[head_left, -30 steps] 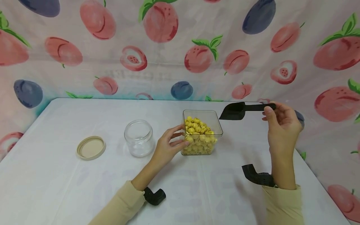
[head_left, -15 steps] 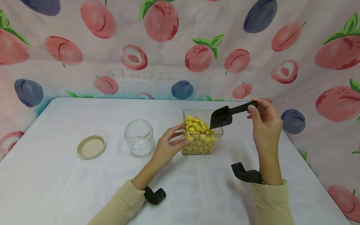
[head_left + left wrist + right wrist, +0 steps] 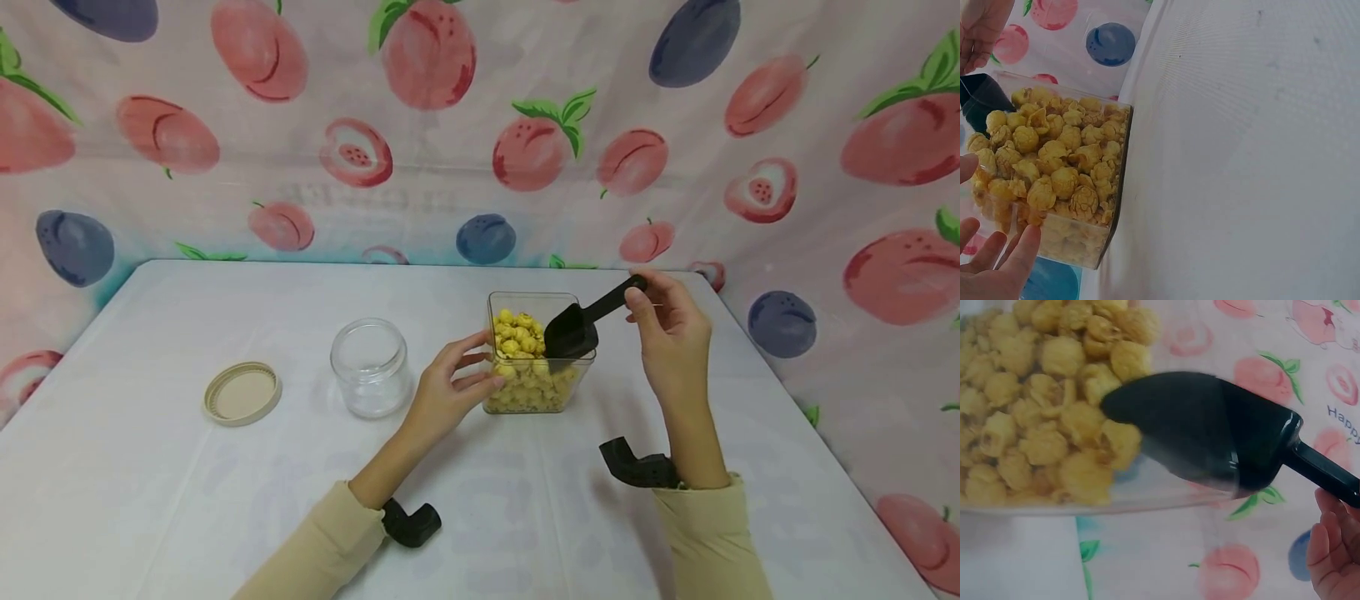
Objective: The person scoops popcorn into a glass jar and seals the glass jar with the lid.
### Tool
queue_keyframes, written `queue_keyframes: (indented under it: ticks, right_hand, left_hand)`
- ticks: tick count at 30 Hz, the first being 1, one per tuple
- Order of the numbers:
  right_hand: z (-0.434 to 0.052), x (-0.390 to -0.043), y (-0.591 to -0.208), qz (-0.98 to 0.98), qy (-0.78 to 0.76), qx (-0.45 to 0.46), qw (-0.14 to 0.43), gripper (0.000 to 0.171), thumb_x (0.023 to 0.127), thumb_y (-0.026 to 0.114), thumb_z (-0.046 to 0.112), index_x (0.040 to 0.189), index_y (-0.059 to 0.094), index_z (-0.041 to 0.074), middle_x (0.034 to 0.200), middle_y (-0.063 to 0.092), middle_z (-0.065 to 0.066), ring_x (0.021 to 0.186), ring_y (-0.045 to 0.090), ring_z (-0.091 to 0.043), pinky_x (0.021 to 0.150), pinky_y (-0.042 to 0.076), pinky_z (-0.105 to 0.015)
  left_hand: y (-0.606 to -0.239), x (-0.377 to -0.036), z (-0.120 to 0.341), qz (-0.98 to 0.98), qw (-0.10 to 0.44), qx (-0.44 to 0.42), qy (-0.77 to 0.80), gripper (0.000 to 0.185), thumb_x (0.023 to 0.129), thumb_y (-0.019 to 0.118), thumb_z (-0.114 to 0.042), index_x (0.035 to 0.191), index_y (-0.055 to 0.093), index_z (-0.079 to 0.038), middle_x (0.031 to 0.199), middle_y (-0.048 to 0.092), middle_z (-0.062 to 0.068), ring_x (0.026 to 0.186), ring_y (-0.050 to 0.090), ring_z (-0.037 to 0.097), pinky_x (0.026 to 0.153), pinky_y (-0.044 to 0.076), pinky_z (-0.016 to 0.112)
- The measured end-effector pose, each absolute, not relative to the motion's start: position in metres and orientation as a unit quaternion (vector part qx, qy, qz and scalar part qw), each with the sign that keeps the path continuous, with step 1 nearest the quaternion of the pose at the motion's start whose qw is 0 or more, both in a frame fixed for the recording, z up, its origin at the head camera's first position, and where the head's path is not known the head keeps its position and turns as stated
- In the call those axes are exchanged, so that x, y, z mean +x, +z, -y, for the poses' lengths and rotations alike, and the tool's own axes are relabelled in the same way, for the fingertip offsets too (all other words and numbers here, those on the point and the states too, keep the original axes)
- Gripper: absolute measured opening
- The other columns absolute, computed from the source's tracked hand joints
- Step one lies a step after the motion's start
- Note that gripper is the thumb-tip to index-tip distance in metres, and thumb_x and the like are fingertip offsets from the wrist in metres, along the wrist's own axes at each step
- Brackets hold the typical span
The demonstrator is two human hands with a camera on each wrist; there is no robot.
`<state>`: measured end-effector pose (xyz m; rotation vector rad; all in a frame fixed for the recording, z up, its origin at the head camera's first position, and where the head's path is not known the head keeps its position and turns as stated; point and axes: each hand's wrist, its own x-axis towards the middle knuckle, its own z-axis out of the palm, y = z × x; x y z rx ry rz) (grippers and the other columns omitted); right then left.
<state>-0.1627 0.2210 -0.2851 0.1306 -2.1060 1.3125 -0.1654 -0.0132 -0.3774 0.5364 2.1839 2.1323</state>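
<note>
A clear square plastic container [image 3: 528, 387] holds yellow popcorn [image 3: 1063, 153] and stands on the white table. My left hand [image 3: 442, 387] holds its left side, with the thumb at the front wall and the other fingers along the side. My right hand [image 3: 671, 333] pinches the handle end of a black scoop [image 3: 573, 332]. The scoop slants down to the left inside the container's right part. In the right wrist view the tip of the black scoop [image 3: 1204, 431] meets the popcorn; its lowest edge is partly hidden by kernels.
An open clear round jar [image 3: 370, 367] stands left of the container. Farther left lies a beige round lid [image 3: 242, 394]. The white table [image 3: 480, 500] ends at a fruit-print cloth [image 3: 435, 150] behind. Black wrist mounts [image 3: 637, 464] jut from both sleeves.
My right hand has moved left and brought the scoop from beside the container down into it, tipping the blade downward. My left hand has stayed at the container.
</note>
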Motion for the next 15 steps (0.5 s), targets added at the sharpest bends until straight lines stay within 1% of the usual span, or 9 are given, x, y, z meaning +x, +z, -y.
queue_keyframes:
  ticks: [3,6,15]
  right_hand:
    - [-0.219,-0.166,-0.29,0.812,0.502,0.05,0.293,0.028,0.091,0.06,0.016,0.116,0.062,0.003,0.082,0.056,0.017,0.071,0.056,-0.004,0.068,0.048,-0.012]
    - [-0.219,-0.169,-0.295,0.815,0.51,0.057,0.268,0.028,0.092,0.059,0.015,0.116,0.061,0.002,0.081,0.056,0.015,0.072,0.056,-0.004,0.068,0.048,-0.012]
    - [-0.226,-0.172,-0.299,0.801,0.549,0.04,0.235,0.026,0.092,0.058,0.01,0.114,0.06,-0.003,0.075,0.058,0.016,0.069,0.057,-0.004,0.068,0.049,-0.012]
  left_hand:
    - [-0.377,-0.166,0.013,-0.703,0.021,0.176,0.688,0.058,0.084,0.068,-0.01,0.137,0.045,-0.015,0.135,0.045,0.007,0.122,0.049,0.027,0.096,0.048,0.035]
    - [-0.377,-0.166,0.012,-0.702,0.022,0.177,0.689,0.058,0.084,0.068,-0.01,0.137,0.045,-0.014,0.135,0.045,0.007,0.122,0.048,0.027,0.096,0.048,0.036]
    - [-0.378,-0.166,0.015,-0.704,0.025,0.175,0.687,0.057,0.085,0.068,-0.011,0.137,0.045,-0.015,0.135,0.045,0.006,0.122,0.049,0.026,0.096,0.049,0.035]
